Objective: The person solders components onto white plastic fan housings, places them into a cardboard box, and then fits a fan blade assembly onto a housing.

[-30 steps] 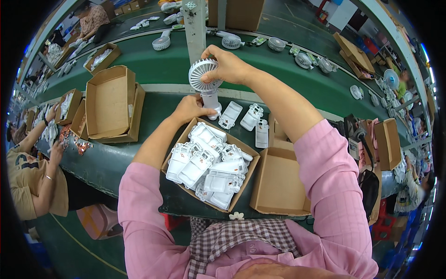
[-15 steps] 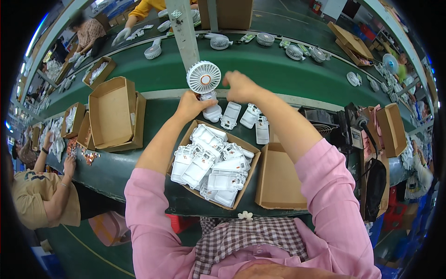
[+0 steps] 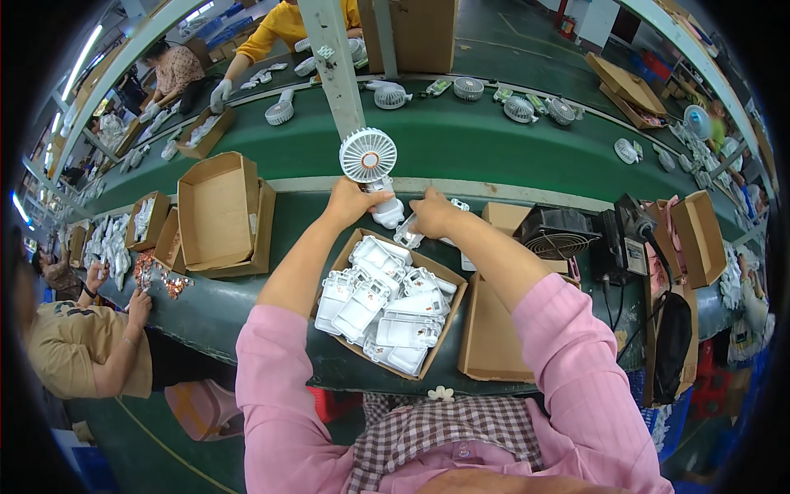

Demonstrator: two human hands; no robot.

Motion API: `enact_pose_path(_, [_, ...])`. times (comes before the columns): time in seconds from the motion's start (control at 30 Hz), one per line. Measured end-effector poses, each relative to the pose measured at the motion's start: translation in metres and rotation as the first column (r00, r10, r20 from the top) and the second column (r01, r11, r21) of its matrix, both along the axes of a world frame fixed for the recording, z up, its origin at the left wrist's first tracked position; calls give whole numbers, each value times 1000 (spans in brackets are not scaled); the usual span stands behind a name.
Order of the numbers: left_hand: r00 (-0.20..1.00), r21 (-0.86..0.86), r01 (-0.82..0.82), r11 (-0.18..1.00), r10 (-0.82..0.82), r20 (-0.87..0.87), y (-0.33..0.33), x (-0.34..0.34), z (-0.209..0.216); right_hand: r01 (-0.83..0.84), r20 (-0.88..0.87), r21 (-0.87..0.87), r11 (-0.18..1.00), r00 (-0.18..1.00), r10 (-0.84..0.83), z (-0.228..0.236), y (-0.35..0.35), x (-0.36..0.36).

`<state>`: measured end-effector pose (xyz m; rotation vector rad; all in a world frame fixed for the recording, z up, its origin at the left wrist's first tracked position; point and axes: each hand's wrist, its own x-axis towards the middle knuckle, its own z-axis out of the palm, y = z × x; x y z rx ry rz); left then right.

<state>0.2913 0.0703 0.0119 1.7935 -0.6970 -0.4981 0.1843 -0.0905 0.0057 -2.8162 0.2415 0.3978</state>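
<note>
My left hand (image 3: 352, 202) is closed round the neck of a small white handheld fan (image 3: 368, 155), which it holds upright with the round grille on top. Just to the right, my right hand (image 3: 436, 216) has its fingers closed on a white plastic casing piece (image 3: 406, 234) at the back of the bench. Parts of similar casings show behind and under that hand, mostly covered by it. In front of both hands stands a cardboard box (image 3: 446, 330) heaped with white casing pieces (image 3: 362, 309).
A shallow cardboard box (image 3: 492, 337) sits at the right, with a black fan-like unit (image 3: 559, 230) beyond it. Stacked boxes (image 3: 218, 214) stand left. A metal post (image 3: 336, 74) rises ahead; the green conveyor (image 3: 494, 148) carries fans. A co-worker (image 3: 99, 342) works at left.
My right hand has come down from beside the fan's head to a casing piece on the bench. The fan stays in my left hand. The whole view has shifted slightly.
</note>
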Motion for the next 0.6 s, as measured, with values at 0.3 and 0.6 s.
enact_pose_path(0.3, [997, -64, -48, 997, 52, 56, -6, 0, 5, 225, 34, 334, 915, 968, -250, -6, -13, 7])
enact_pose_path(0.6, [998, -40, -55, 998, 55, -9, 2, 7, -19, 275, 181, 217, 937, 932, -315, -18, 8, 9])
